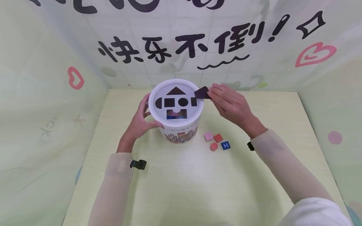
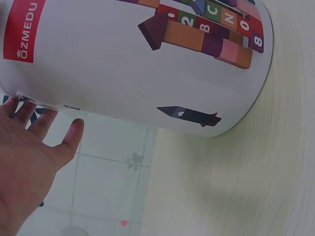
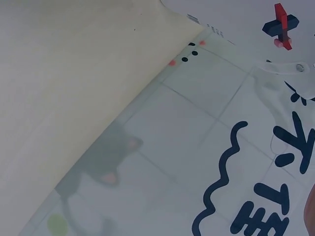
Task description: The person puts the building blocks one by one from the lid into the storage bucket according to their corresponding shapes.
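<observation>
A white round bucket (image 1: 181, 133) with printed toy-block pictures stands upright, its white lid (image 1: 159, 116) pierced by shaped holes. My left hand (image 1: 137, 121) holds the bucket's left side near the lid, thumb in front. In the left wrist view, that hand (image 2: 32, 157) has its fingertips at the bucket's upper side. At the lid's right rim, my right hand (image 1: 230, 103) pinches a dark purple, angular block (image 1: 202, 93). Whether the block touches the rim, I cannot tell. Only a sliver of skin shows at the right wrist view's edge; the block is out of sight there.
Right of the bucket lie a pink block (image 1: 208, 136), a red block (image 1: 218, 137), a round red piece (image 1: 213, 147) and a blue block (image 1: 225, 145) marked H. They rest on a pale wooden table (image 1: 181, 191). A printed curtain (image 1: 181, 70) hangs behind it.
</observation>
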A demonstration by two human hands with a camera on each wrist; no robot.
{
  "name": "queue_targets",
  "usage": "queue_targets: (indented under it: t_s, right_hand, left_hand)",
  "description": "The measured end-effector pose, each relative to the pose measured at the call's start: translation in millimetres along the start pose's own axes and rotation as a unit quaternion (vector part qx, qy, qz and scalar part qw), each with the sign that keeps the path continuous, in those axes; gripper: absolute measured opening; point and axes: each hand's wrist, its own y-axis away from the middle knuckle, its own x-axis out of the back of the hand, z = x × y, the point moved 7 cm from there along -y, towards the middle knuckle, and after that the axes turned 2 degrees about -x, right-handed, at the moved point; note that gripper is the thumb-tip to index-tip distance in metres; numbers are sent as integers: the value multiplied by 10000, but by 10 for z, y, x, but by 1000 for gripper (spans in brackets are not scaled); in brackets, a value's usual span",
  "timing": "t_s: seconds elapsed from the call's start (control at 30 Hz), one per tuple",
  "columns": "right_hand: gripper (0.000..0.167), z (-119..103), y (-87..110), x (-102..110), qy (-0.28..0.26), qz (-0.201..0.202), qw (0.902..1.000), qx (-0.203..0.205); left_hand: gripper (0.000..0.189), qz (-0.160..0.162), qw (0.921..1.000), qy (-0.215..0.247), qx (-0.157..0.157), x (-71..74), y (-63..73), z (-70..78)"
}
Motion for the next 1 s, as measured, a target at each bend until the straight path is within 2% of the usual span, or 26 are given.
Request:
queue_targets:
  t_s: [0.37,0.63,0.9,1.0]
  right_hand:
    - [30,-17,-195,-185,-82,-30,9996,279]
    - [28,-52,-318,-337,-211,-258,9979,550]
    - [32,-75,-374,-436,-60,-454,9959,779]
    - [32,-72,-401,-460,-29,-507,9955,801]
  left_hand:
    - [104,-19,10000,12,-8,-7,-17,-19]
    - [104,-12,10000,-6,-1,-7,-16,-24]
    - [109,22,10000,11,-66,41,-53,-272]
    - [108,44,9999,-20,-109,53,-63,-316]
